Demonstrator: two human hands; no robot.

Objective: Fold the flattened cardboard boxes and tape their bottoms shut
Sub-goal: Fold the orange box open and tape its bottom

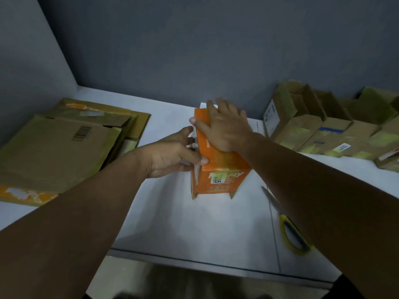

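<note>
Orange printed carton point(218, 180), erected and standing inverted mid-desk point(194, 229), nearer the far edge, its lower flaps splayed on the surface. The right hand point(226, 128) lies flat, fingers straight, on the closed upper flaps. The left hand point(170, 156) braces the left wall, fingers extended, thumb over the top edge. The thin board is probably light and easily crushed or tipped, so hold it at walls and corners. Yellow-handled scissors point(289, 227) lie near the right edge.
</note>
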